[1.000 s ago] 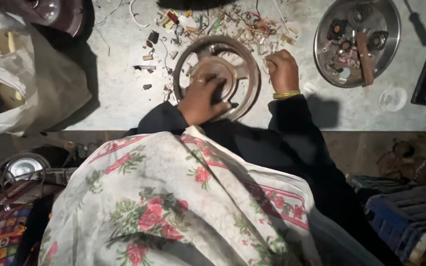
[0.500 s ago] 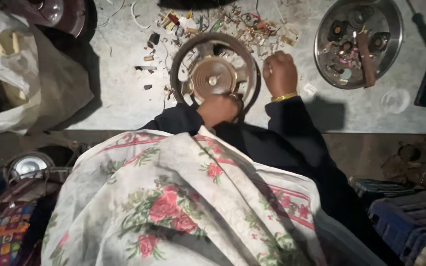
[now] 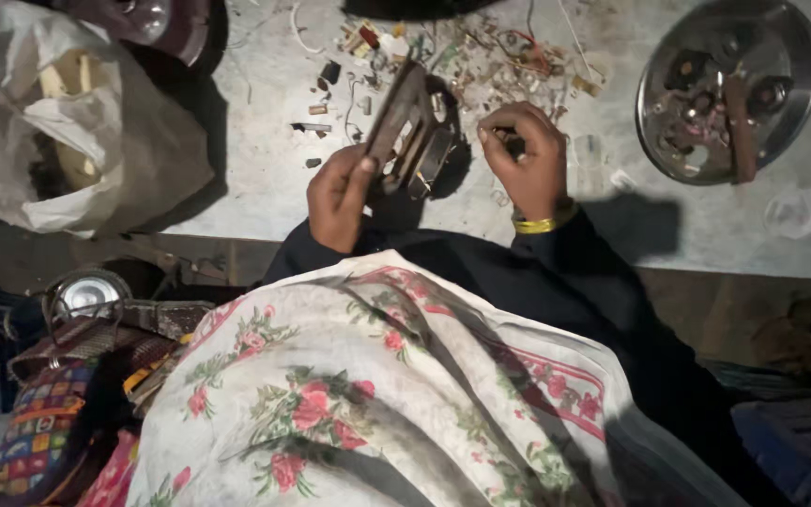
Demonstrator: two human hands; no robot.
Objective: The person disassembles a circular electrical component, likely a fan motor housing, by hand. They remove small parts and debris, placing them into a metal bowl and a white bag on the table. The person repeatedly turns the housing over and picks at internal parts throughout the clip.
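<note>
**A:** Standing right behind them here. On the far left sits a white plastic bag (image 3: 58,122), slumped open on the table (image 3: 255,188). Then the left hand (image 3: 338,192) is pinching the near edge of that round metal ring part (image 3: 405,127), tipped up on its rim over the table instead of lying flat. The right hand (image 3: 529,160) is curled shut just beside it; looks like it's got something small in the fingers, but I can't tell what.

**B:** That's the risky bit imo. It's only held along one edge, so if that pinch slips, the ring could flop down onto the scattered small parts (image 3: 481,56) behind it and send them flying. And whatever tiny thing the right hand has could vanish into that litter if dropped.

**A:** Yep. Further right there's a steel plate (image 3: 804,66) with more dark pieces on it, well apart from the hands.

**B:** What's the table like?

**A:** Pale, scuffed and gritty, with bits of wire and debris everywhere. The room's dim, light mostly on the tabletop. Down at the lower left there's a patterned woven bag (image 3: 39,432) and a shiny round tin (image 3: 86,293), and a floral cloth (image 3: 377,394) over the person's lap.
</note>
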